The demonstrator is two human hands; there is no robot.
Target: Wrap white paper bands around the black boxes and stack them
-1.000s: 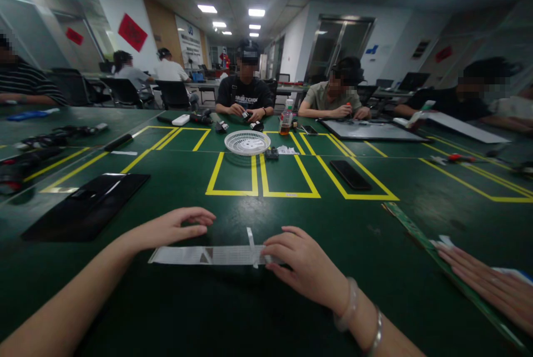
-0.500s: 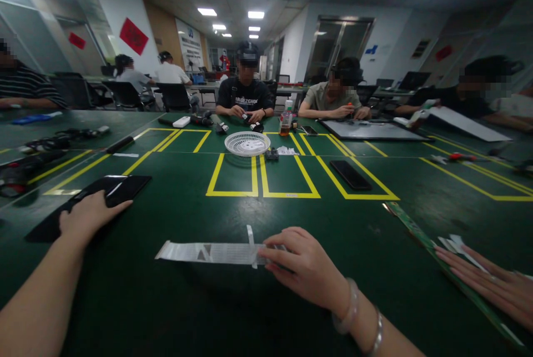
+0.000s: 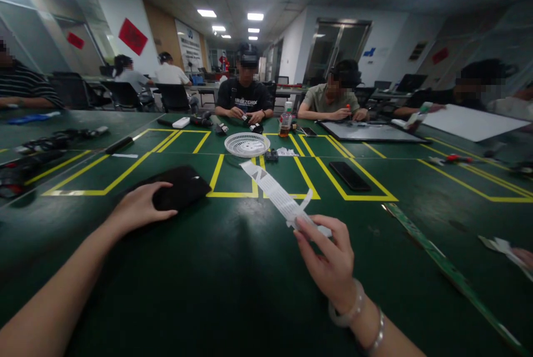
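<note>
My left hand point(image 3: 144, 204) grips the near edge of a flat black object point(image 3: 183, 187) on the green table, thumb and fingers around it. In my right hand point(image 3: 327, 254), a long whitish printed strip point(image 3: 270, 190) is pinched at its lower end between thumb and fingers. The strip is raised and tilts up to the left, its far end near the white round basket point(image 3: 247, 145). A short white tab point(image 3: 306, 200) sticks out from the strip near my fingers.
Yellow tape point(image 3: 233, 195) marks boxes on the table point(image 3: 200, 279). A black phone point(image 3: 348, 175) lies right of centre. A long green board point(image 3: 441, 260) runs along the right. A bottle point(image 3: 285, 120) stands beyond the basket. Several people sit around; another person's hand point(image 3: 524, 257) is at the right edge.
The black object and my left hand have moved right. My right hand has lifted and turned the strip. At the right, the other person's hands have drawn back from the green board.
</note>
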